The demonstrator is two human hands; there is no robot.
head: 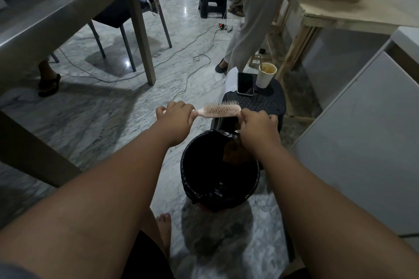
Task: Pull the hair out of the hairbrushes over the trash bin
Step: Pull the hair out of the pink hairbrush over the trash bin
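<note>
Here the brush [221, 110] was held level in the air, above the far rim of the bin [219, 169] & just in front of the black stool [267, 104]. Left hand [175, 115] was curled tight round the handle; right hand [257, 123] was closed at the head's tip, fingers bent under it, prob. pinching at the bristle edge, tho the fingertips were hidden so can't say if any hair was caught.

Handling, as a guess: light, stiff plastic body, no risk of bending; bristles thin w/ some give, so hair should be teased from the base of the pins, not yanked. Best hold is what's shown: handle fixed in one hand, other hand free to pick. Hair itself would be soft, clingy, near weightless, apt to drift past the rim unless dropped low.

Containers: bin lined w/ a black bag, mostly dark inside; a brownish clump showed at its right side, too dim to identify. On the stool's far edge stood a paper cup [265, 75] w/ a stick in it & brownish residue, a phone [244, 84] just beside it.
</note>
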